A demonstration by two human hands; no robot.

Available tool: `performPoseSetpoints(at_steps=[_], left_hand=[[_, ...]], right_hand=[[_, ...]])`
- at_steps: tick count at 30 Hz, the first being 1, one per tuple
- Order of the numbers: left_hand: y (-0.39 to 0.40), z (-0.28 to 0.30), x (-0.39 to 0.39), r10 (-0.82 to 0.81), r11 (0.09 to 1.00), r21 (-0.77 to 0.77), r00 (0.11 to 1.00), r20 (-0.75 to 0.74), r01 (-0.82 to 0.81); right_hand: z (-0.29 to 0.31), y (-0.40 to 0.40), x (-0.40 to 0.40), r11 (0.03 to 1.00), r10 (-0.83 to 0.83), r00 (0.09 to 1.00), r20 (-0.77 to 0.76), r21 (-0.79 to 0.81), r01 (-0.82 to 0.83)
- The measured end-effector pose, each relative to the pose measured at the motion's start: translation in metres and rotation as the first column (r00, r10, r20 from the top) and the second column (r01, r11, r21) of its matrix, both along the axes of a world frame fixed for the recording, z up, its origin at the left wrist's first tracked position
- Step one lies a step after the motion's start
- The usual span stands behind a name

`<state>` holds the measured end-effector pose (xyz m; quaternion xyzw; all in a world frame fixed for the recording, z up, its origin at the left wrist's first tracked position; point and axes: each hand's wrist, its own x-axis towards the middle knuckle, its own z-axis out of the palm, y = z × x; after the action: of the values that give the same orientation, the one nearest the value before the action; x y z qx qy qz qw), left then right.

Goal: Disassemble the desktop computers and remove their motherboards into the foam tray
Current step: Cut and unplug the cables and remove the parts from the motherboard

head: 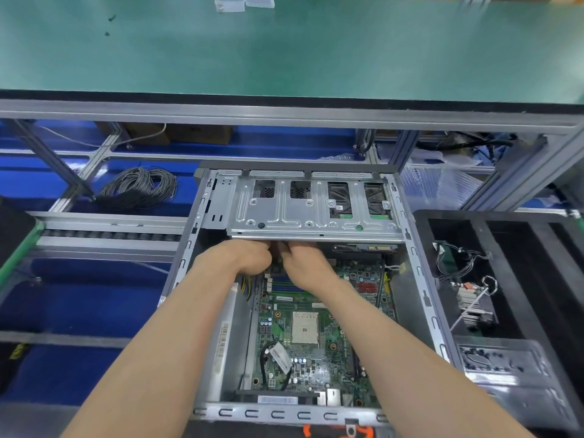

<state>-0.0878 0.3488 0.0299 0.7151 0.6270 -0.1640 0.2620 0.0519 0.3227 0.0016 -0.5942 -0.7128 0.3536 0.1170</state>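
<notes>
Coil of grey cable [139, 188] at ten o'clock. Left hand [243, 257] and right hand [303, 263] side by side at centre inside open computer case [420, 279], fingers tucked under drive cage [313, 207] at twelve o'clock; grip impossible to tell. Motherboard [309, 336] seated in case, at six o'clock from both hands. Black foam tray [518, 235] at three o'clock, beside case.
</notes>
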Motion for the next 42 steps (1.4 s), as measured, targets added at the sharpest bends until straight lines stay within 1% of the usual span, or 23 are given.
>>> performPoseSetpoints(at_steps=[3,8,10,12,15,18,19,21,22,24,27,30,36,39,40,42], left_hand=[[0.001,0.001,0.004,0.014,1.0,-0.027,1.0,0.003,-0.013],[-0.002,0.0,0.004,-0.096,0.993,-0.075,0.987,-0.132,0.086],[-0.002,0.001,0.004,-0.107,0.991,-0.1,0.984,-0.144,0.093],[-0.001,0.0,0.005,-0.096,0.992,-0.099,0.985,-0.146,0.082],[0.0,-0.001,0.004,-0.118,0.989,-0.109,0.979,-0.165,0.101],[-0.004,0.0,0.006,-0.119,0.988,-0.125,0.974,-0.192,0.096],[-0.005,0.001,0.007,-0.102,0.992,-0.1,0.976,-0.195,0.084],[-0.008,0.002,0.008,-0.05,0.998,-0.033,0.981,-0.187,0.044],[-0.009,0.004,0.009,-0.039,0.999,-0.022,0.982,-0.186,0.036],[-0.01,0.008,0.009,-0.045,0.997,-0.071,0.984,-0.171,0.033],[-0.01,0.014,0.007,-0.028,0.986,-0.168,0.994,-0.104,0.01],[-0.009,0.012,0.001,-0.015,0.981,-0.192,1.0,-0.026,0.01],[-0.005,0.006,-0.003,-0.024,0.977,-0.211,1.0,0.012,0.026],[-0.008,0.004,0.003,0.019,0.992,-0.127,1.0,-0.024,-0.021],[-0.006,0.0,0.004,0.044,0.996,-0.081,0.999,-0.011,-0.045],[-0.006,-0.001,0.007,0.006,0.999,-0.043,1.0,-0.021,-0.007]], right_hand=[[0.005,-0.004,0.008,0.998,0.019,0.996,0.092,-0.06,-0.013],[0.022,-0.024,0.026,0.991,0.079,0.976,0.204,-0.118,-0.056],[0.027,-0.034,0.034,0.992,0.076,0.963,0.258,-0.118,-0.047],[0.031,-0.043,0.043,0.995,0.05,0.946,0.319,-0.098,-0.02],[0.036,-0.054,0.055,0.996,-0.059,0.917,0.395,-0.034,0.078],[0.041,-0.062,0.062,0.991,-0.119,0.859,0.499,0.005,0.134],[0.041,-0.064,0.063,0.988,-0.122,0.859,0.498,-0.026,0.155],[0.042,-0.067,0.065,0.96,-0.176,0.891,0.418,-0.128,0.25],[0.042,-0.067,0.066,0.947,-0.208,0.9,0.383,-0.153,0.284],[0.041,-0.064,0.068,0.923,-0.28,0.907,0.315,-0.171,0.345],[0.039,-0.061,0.071,0.879,-0.383,0.896,0.223,-0.21,0.428],[0.039,-0.062,0.072,0.849,-0.433,0.887,0.161,-0.259,0.461],[0.042,-0.064,0.072,0.854,-0.433,0.89,0.146,-0.25,0.456],[0.04,-0.065,0.067,0.878,-0.407,0.895,0.185,-0.192,0.439],[0.04,-0.066,0.064,0.89,-0.382,0.898,0.22,-0.175,0.422],[0.038,-0.068,0.061,0.923,-0.32,0.908,0.27,-0.125,0.363]])
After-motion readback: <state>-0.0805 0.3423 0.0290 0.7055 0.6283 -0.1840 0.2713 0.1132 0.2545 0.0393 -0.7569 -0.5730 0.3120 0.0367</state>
